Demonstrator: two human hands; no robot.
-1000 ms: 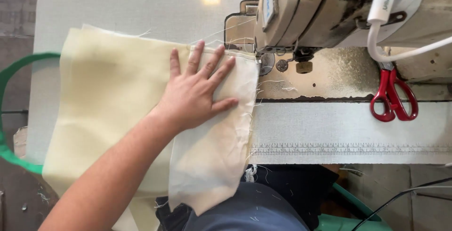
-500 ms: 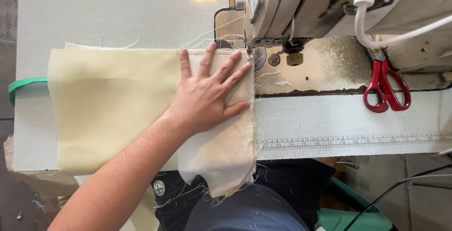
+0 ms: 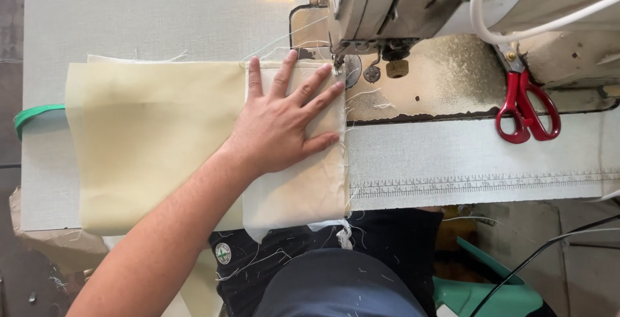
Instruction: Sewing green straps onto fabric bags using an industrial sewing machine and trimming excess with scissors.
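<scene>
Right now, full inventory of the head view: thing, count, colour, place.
fabric piece: 1, pale yellow-cream, flat on the table left of the needle, its right part a lighter layer hanging off the near edge
sewing machine: 1, worn off-white, top right
scissors: 1, red handles, on the machine bed at right
cable: 1, white, looping across the machine head
table: 1, light grey, with a printed ruler strip along the near edge at right
green band: 1, at the table's left edge
green object: 1, on the floor, bottom right
left hand: 1, fingers spread, pressed flat on the fabric beside the needle
right hand: not in view
</scene>
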